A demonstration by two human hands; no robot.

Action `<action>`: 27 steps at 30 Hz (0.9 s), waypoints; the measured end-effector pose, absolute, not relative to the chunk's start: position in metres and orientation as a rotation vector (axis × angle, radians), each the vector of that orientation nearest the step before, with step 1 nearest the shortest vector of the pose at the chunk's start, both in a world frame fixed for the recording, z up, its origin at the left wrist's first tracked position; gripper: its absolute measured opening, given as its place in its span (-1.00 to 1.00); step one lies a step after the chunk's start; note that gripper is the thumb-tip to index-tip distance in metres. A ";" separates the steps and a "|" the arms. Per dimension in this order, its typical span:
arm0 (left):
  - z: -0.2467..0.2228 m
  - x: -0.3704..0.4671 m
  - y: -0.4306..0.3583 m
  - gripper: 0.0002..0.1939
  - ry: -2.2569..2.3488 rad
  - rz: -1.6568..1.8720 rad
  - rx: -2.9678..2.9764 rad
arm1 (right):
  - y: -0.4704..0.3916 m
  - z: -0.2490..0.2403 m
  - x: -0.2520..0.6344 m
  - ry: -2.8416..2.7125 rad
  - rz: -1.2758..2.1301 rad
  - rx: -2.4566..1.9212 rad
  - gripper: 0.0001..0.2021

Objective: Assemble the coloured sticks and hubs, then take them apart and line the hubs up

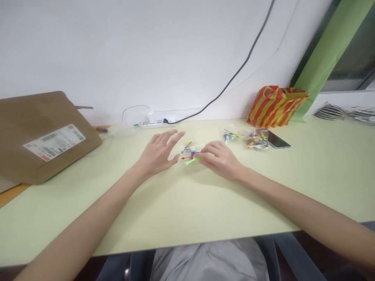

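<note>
Near the middle of the frame, the left hand (159,150) hovers with its fingers spread and its thumb held well apart from them, and nothing is in its grasp. Just to its right, the right hand (218,158) is curled, its fingertips drawn together on one end of a bright green stick (191,160) that points down and to the left. Between the two hands, at the centre of the frame, are a small red arrow (186,158) and a blue piece (190,152), just beside the green stick — how these parts join is too small to tell. A clear packet (188,145) with yellow and grey bits lies right behind them.

Right of centre, two more clear bags of coloured parts, a nearer one (258,139) and a farther one (231,135), rest on the pale green table (164,210). A phone (278,139) lies beside the nearer one, and a red-and-yellow striped bag (278,107) stands behind, at the upper right. A cardboard box (38,125) with a white label (54,142) fills the left of the frame. At upper centre, a black cable (233,76) runs down the wall to a white power strip (156,124).
</note>
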State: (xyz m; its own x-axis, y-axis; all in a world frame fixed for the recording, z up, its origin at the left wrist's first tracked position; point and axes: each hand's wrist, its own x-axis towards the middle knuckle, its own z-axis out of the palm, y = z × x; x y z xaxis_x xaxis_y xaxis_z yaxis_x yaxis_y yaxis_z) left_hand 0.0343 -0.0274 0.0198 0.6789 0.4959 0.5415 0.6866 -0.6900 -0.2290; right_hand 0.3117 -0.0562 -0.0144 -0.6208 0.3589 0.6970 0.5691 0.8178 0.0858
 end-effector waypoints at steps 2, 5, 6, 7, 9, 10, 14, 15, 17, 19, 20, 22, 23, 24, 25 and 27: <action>0.022 0.042 -0.036 -0.23 -0.885 -0.636 -2.478 | -0.058 -0.008 0.318 -2.169 -0.457 -0.755 -0.78; 0.024 0.049 -0.045 -0.18 -0.858 -0.693 -2.486 | -0.055 -0.002 0.329 -2.038 -0.558 -0.807 -0.77; 0.025 0.051 -0.048 -0.17 -0.853 -0.716 -2.488 | -0.054 -0.001 0.333 -2.017 -0.589 -0.817 -0.77; 0.025 0.052 -0.050 -0.16 -0.844 -0.738 -2.490 | -0.052 -0.001 0.336 -2.001 -0.622 -0.823 -0.76; 0.025 0.055 -0.052 -0.15 -0.827 -0.770 -2.494 | -0.048 0.000 0.339 -1.974 -0.696 -0.827 -0.75; 0.025 0.056 -0.053 -0.14 -0.818 -0.778 -2.498 | -0.047 0.000 0.340 -1.959 -0.736 -0.821 -0.74; 0.023 0.058 -0.054 -0.12 -0.791 -0.804 -2.518 | -0.046 0.003 0.340 -1.940 -0.859 -0.774 -0.73; 0.022 0.058 -0.053 -0.11 -0.790 -0.812 -2.524 | -0.047 0.003 0.340 -1.943 -0.870 -0.771 -0.73; 0.020 0.059 -0.053 -0.10 -0.802 -0.827 -2.541 | -0.047 0.003 0.339 -1.948 -0.860 -0.773 -0.74; 0.017 0.058 -0.051 -0.11 -0.830 -0.834 -2.559 | -0.047 0.002 0.338 -1.952 -0.828 -0.775 -0.76; 0.016 0.058 -0.050 -0.12 -0.847 -0.833 -2.565 | -0.046 0.001 0.338 -1.956 -0.810 -0.777 -0.76; 0.015 0.055 -0.047 -0.16 -0.893 -0.833 -2.564 | -0.044 -0.003 0.339 -1.971 -0.781 -0.788 -0.77; 0.014 0.053 -0.045 -0.19 -0.920 -0.838 -2.558 | -0.042 -0.004 0.339 -1.979 -0.769 -0.795 -0.77; 0.013 0.051 -0.043 -0.23 -0.946 -0.848 -2.551 | -0.040 -0.006 0.340 -1.986 -0.758 -0.802 -0.77; 0.013 0.050 -0.041 -0.26 -0.967 -0.865 -2.548 | -0.039 -0.007 0.340 -1.990 -0.749 -0.808 -0.78; 0.012 0.047 -0.038 -0.32 -0.995 -0.904 -2.565 | -0.036 -0.010 0.341 -1.990 -0.740 -0.818 -0.78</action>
State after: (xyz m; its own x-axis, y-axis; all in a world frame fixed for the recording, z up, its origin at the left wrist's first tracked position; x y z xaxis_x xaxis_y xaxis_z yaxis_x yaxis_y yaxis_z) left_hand 0.0469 -0.0380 0.0122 0.5755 0.5239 0.6280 0.6754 -0.7375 -0.0037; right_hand 0.3414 -0.0363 -0.0097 -0.4343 0.2703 0.8593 0.7661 0.6127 0.1944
